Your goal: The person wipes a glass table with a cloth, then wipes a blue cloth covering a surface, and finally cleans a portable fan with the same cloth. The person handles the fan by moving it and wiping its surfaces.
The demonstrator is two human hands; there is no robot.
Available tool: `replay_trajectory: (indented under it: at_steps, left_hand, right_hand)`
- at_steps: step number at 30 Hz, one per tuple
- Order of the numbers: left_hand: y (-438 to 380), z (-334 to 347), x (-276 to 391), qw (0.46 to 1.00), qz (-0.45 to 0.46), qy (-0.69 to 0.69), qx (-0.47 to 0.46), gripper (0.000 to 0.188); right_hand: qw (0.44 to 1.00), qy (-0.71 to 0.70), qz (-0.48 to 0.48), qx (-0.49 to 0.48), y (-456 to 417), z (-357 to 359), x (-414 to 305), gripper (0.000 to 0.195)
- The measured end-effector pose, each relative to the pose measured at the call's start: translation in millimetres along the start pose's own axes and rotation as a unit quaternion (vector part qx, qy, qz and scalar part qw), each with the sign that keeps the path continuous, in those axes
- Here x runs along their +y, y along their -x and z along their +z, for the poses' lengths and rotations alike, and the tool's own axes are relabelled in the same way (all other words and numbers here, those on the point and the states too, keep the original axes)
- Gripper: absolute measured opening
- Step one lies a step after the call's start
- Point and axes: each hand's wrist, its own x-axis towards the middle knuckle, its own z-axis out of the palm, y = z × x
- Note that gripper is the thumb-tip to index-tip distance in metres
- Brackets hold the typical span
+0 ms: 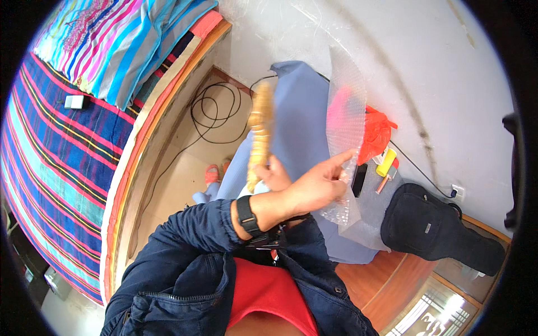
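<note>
My right hand (275,175) is closed around the lower part of a long, gold-coloured, ribbed ornament (259,122). It is held upright and blurred at the top, so I cannot tell exactly what it depicts. My left forearm crosses over my right wrist. At the right, my left hand (325,182) grips the edge of a clear bubble wrap sheet (346,109), its index finger extended along the plastic. The sheet stands up from the table, and pink shows through it. Beneath both hands a blue cloth (299,113) is draped.
Beyond the wrap are a red plastic bag (374,130), a yellow roll (386,163) and a black phone-like slab (359,181). A black guitar case (414,224) lies at right. A striped bed (63,159) is left; a black cable (216,113) coils on the floor near an orange slipper (212,174).
</note>
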Motion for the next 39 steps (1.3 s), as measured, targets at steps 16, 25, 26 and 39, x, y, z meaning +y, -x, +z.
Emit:
replay_trajectory:
  at_steps: [16,25,26,39]
  left_hand:
    - [28.2,-0.2,36.2,0.997,-0.034,0.036,0.056,0.077]
    - [56.9,-58.6,50.9,0.99,-0.03,0.038,0.129,0.066]
    - [72.2,-74.6,56.5,0.983,-0.038,-0.014,0.182,0.066]
    - [147.6,-249.1,-127.1,0.559,0.088,-0.771,0.291,0.066]
  right_hand:
    - [0.991,0.031,-0.088,0.094,-64.1,-54.1,-30.9,0.034]
    - [0.885,0.354,-0.256,-0.159,7.2,27.2,-64.5,0.037]
    - [0.864,0.373,-0.264,-0.211,20.4,38.6,-43.4,0.038]
    - [0.876,0.474,-0.069,0.06,330.6,-127.6,160.2,0.095]
